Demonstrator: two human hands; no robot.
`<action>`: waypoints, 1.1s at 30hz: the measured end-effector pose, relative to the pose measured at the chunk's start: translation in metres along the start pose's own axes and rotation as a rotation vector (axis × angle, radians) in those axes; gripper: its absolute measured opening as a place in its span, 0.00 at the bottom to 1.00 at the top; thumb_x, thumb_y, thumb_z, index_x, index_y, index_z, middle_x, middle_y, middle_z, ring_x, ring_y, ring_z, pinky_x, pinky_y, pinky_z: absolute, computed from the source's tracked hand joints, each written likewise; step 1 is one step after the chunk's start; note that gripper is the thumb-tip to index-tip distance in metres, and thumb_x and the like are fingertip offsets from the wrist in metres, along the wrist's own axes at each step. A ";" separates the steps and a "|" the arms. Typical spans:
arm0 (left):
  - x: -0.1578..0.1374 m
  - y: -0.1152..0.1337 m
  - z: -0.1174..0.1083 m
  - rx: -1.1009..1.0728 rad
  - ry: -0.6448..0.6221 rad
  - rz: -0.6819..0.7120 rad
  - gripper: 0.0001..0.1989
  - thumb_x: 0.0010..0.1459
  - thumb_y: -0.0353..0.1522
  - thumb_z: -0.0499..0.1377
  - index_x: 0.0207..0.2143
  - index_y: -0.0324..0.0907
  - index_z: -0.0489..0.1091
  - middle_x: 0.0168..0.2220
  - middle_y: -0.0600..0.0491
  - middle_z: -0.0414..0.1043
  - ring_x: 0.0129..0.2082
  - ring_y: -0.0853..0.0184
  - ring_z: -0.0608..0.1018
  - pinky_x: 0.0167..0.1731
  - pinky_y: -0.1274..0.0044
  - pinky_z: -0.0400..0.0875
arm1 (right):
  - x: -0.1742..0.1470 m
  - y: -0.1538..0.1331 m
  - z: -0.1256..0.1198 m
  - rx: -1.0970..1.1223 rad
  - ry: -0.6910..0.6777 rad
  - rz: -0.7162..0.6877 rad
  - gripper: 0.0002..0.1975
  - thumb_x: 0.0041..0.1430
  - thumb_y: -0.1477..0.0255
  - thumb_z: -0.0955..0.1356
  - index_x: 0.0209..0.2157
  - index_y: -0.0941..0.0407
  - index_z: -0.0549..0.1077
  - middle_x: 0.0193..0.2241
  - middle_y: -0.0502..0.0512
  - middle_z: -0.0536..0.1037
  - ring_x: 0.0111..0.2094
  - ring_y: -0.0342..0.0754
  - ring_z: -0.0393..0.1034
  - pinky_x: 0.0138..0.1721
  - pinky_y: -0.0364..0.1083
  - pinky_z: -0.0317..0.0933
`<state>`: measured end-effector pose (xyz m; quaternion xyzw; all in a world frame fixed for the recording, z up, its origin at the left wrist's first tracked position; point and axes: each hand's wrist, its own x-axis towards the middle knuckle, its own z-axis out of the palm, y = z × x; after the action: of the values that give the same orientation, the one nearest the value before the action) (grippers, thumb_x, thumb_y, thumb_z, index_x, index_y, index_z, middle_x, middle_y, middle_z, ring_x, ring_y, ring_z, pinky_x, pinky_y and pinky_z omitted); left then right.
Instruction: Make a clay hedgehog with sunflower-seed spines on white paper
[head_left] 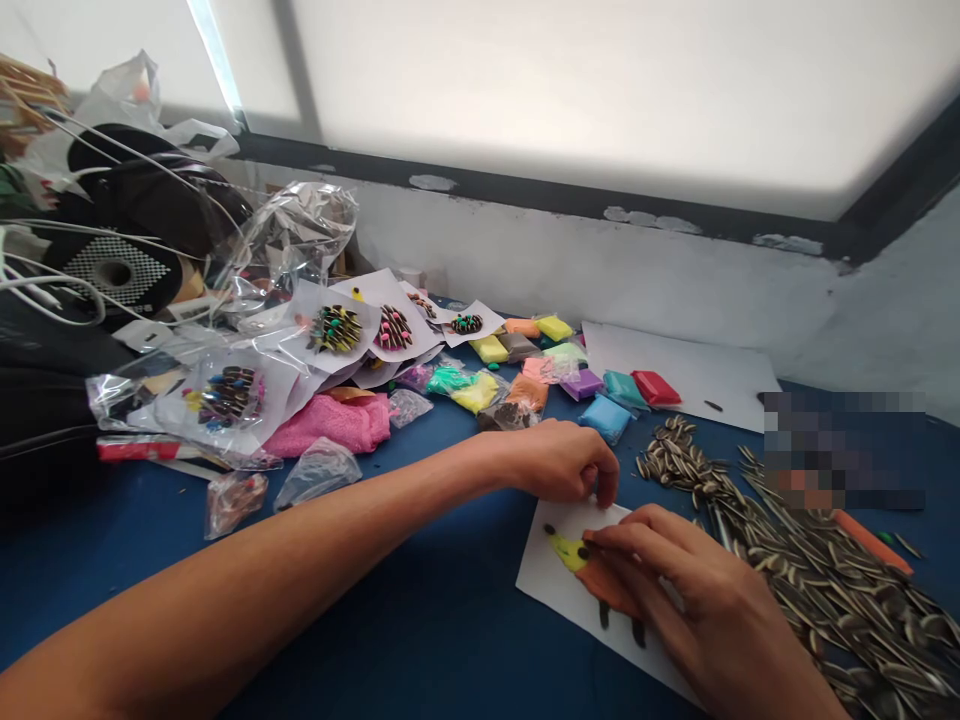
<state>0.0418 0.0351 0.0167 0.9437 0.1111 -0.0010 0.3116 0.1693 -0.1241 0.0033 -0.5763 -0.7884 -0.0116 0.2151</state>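
The clay figure [592, 583] lies at six o'clock from the curled left hand [562, 462], its grip unclear, and nine from the right hand [697, 590], fingertips [601, 541] pressed together. Packets [606, 418] at the left's twelve hold coloured clay [656, 388]; a clear bag [120, 395] toward its nine holds seed-studded paper [274, 400].

I see a matt, soft-looking clay figure [604, 588] on smooth, dull white paper [551, 572]. The seeds [825, 590] look dry and hard-shelled, with a faint sheen. On my feed, the blue packet [606, 418] and red packet [656, 388] show glossy plastic film, and the clear bag [296, 225] is crinkled, shiny plastic. I read the pink cloth [330, 425] as fuzzy, the tabletop [420, 590] smooth and mostly matt, the wall [525, 240] chalky and uneven.
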 end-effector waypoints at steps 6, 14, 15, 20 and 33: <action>0.001 0.000 0.000 0.006 0.005 0.006 0.17 0.54 0.21 0.50 0.36 0.41 0.77 0.36 0.55 0.77 0.31 0.72 0.73 0.31 0.81 0.62 | 0.001 -0.003 0.006 -0.032 0.032 0.000 0.18 0.69 0.63 0.57 0.34 0.51 0.75 0.28 0.52 0.74 0.28 0.43 0.72 0.26 0.41 0.64; 0.000 0.005 -0.001 0.034 -0.014 -0.046 0.16 0.55 0.21 0.51 0.37 0.42 0.77 0.34 0.56 0.76 0.29 0.72 0.71 0.30 0.81 0.61 | 0.002 -0.003 -0.005 -0.081 0.021 0.001 0.14 0.68 0.68 0.59 0.40 0.50 0.75 0.33 0.53 0.76 0.31 0.43 0.73 0.27 0.40 0.65; 0.000 0.005 -0.002 0.032 -0.014 -0.045 0.17 0.55 0.21 0.51 0.37 0.42 0.77 0.34 0.56 0.76 0.28 0.73 0.71 0.29 0.81 0.61 | 0.003 0.001 -0.011 -0.097 0.047 0.007 0.13 0.67 0.69 0.59 0.41 0.51 0.75 0.34 0.54 0.76 0.31 0.44 0.74 0.28 0.41 0.66; -0.001 0.004 -0.002 -0.001 -0.016 -0.032 0.17 0.55 0.21 0.51 0.37 0.41 0.77 0.34 0.55 0.77 0.28 0.72 0.71 0.29 0.81 0.61 | 0.000 0.038 -0.038 -0.268 0.135 0.205 0.14 0.61 0.65 0.61 0.33 0.52 0.76 0.31 0.54 0.79 0.31 0.50 0.76 0.29 0.46 0.66; 0.001 -0.005 0.004 -0.056 0.000 -0.020 0.15 0.52 0.22 0.53 0.36 0.42 0.77 0.31 0.55 0.75 0.27 0.72 0.70 0.27 0.80 0.60 | 0.005 0.043 -0.036 -0.366 -0.311 0.690 0.12 0.58 0.64 0.63 0.26 0.51 0.76 0.28 0.52 0.80 0.31 0.53 0.75 0.28 0.48 0.60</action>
<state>0.0424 0.0367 0.0104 0.9334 0.1203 -0.0011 0.3379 0.2197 -0.1150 0.0276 -0.8302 -0.5570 0.0087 -0.0211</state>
